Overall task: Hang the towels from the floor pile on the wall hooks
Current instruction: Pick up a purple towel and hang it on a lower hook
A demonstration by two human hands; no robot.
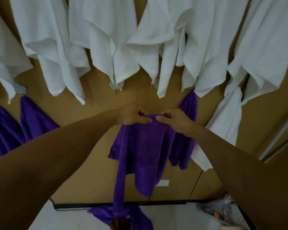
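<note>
Now you're mid-hang: L hand (131, 115) & R hand (175, 119) both pinch the purple towel (145, 146) by its top fold at the wall (96, 117). Can't see the hook, so prob. feel for it, seat the fold, then let go.

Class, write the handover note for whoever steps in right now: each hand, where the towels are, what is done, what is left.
Hands: left hand and right hand both pinch the top fold of one purple towel, held up against the wall. No hook shows at that spot.
Done: white towels hang along the upper row; other purple towels hang lower down.
Left: hook this towel, then hang the floor pile, which its tail hangs down to.
</note>
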